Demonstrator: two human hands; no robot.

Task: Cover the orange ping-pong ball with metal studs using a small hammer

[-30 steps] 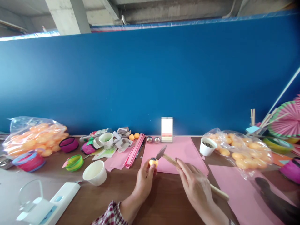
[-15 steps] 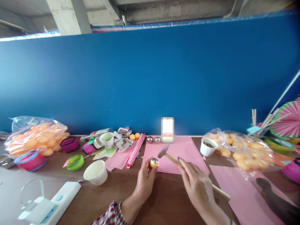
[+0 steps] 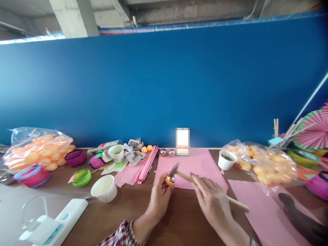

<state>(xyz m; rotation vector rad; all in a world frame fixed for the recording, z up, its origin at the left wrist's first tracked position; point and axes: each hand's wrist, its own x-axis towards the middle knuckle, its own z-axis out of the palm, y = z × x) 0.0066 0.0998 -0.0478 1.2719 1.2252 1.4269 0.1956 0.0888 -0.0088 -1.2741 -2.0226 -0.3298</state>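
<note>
Low in the middle, my left hand [image 3: 160, 194] is closed around an orange ball [image 3: 169, 181], thumb and fingers at its sides. Silver metal pieces cover the ball's upper right part. My right hand [image 3: 212, 198] grips the wooden handle of a hammer [image 3: 186, 176], which runs out below the palm toward the lower right. The hammer's head [image 3: 174, 168] is right at the top of the ball; whether they touch, I cannot tell. Beyond the hands, two silver-covered balls [image 3: 167, 152] rest at the far edge of a pink sheet [image 3: 200, 164].
A white cup of small metal pieces [image 3: 227, 160] stands to the right, beside a bag of orange balls [image 3: 271, 167]. On the left are an empty white cup [image 3: 104, 189], another ball bag [image 3: 43, 150] and a power strip [image 3: 69, 217]. A dark long shape [image 3: 299, 218] lies lower right.
The hammer's head has come down and left onto or just above the ball. The ball is tilted a little, its silver part now facing more to the right.
</note>
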